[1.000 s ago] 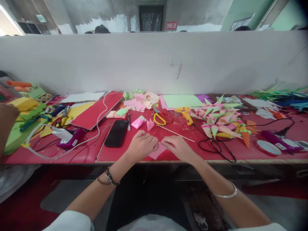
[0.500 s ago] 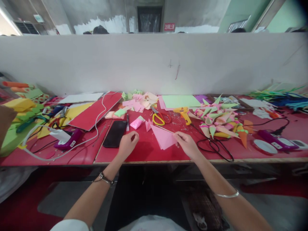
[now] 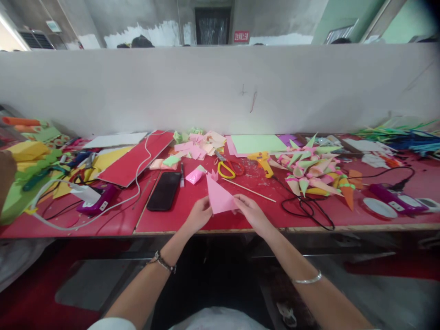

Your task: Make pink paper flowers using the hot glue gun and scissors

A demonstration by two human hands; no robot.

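A folded sheet of pink paper (image 3: 219, 196), roughly triangular, is held between my two hands above the red tabletop near its front edge. My left hand (image 3: 202, 211) is closed on its lower left side. The right corner is pinched by my right hand (image 3: 250, 211). Just beyond the paper lies a thin wooden stick (image 3: 249, 189), slanting down to the right. Small pink folded points (image 3: 213, 175) show behind the paper's top. Scissors with yellow and red handles (image 3: 227, 170) rest farther back, beside a yellow glue gun (image 3: 263, 161).
A black phone (image 3: 164, 191) and a pen (image 3: 182, 175) lie left of my hands. Pink and green paper cones (image 3: 304, 167) are heaped at the right, near a black cable (image 3: 305, 211). Purple power strips (image 3: 395, 201) sit on both sides. A white partition (image 3: 206, 91) stands behind.
My left hand has moved right and taken hold of the pink paper. My right hand has shifted left with it. The wooden stick now lies on the table, out of my right hand.
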